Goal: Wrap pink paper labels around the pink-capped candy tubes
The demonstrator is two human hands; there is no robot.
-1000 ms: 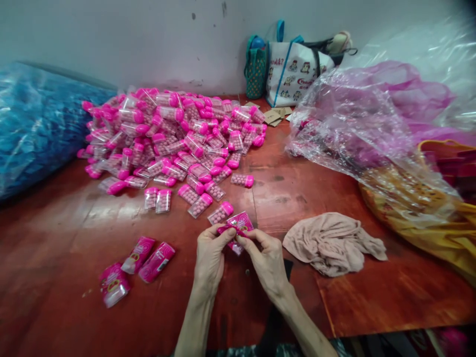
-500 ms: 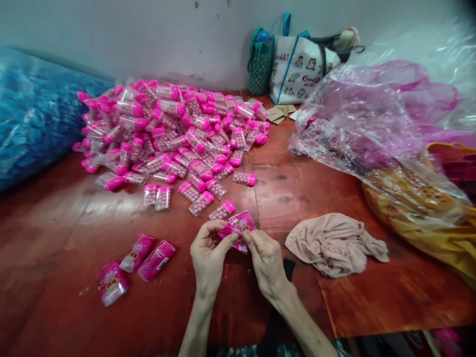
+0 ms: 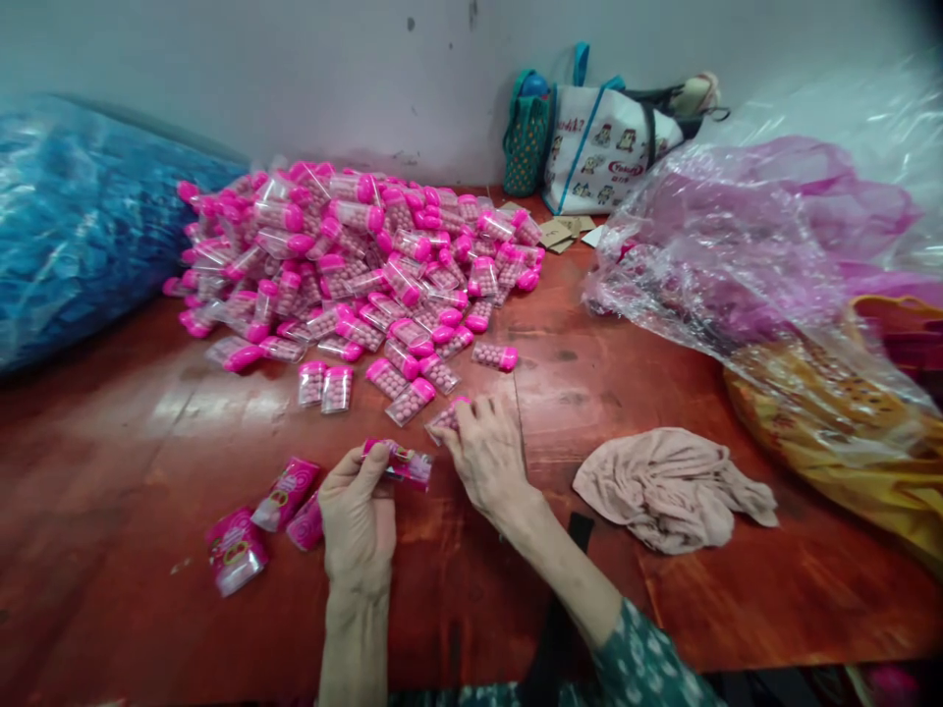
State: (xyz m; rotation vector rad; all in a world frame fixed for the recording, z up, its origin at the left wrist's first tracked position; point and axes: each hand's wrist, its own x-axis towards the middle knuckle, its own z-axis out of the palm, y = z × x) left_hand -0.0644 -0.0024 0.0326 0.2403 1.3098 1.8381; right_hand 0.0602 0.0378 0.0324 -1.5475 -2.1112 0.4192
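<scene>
- Since half a second ago, the hands have parted: the left hand [image 3: 360, 520] has carried the pink printed wrapper [image 3: 410, 467] leftward, and the right hand [image 3: 487, 454] has let go of it and moved onto a bead-filled container [image 3: 443, 420].
- Head view, left hand: thumb and fingers are pinched together on one end of the wrapper, holding it out toward the right, apart from the container.
- Head view, right hand: the fingers lie over the container, covering part of its pink cap; whether they are clamped on it I cannot tell. The green patterned sleeve [image 3: 648, 648] shows on this forearm.
- Head view, left of the hands: a wrapped pack [image 3: 237, 552] lies on the red-brown table [image 3: 549, 393], with a second pack [image 3: 286, 494] just beside it and a third pack [image 3: 305, 523] nearest the left hand, partly hidden by it.
- Head view, beyond the hands: a large pile of containers [image 3: 360, 236] with pink caps is heaped toward the wall; a few lie loose at its near edge.
- Head view, right side: a crumpled beige cloth [image 3: 674, 488] lies well apart from the container, near the clear plastic sheeting [image 3: 699, 236] and yellow bag [image 3: 855, 476].
- Head view, far left: a blue-filled plastic bag [image 3: 95, 236] rests beside the pile.
</scene>
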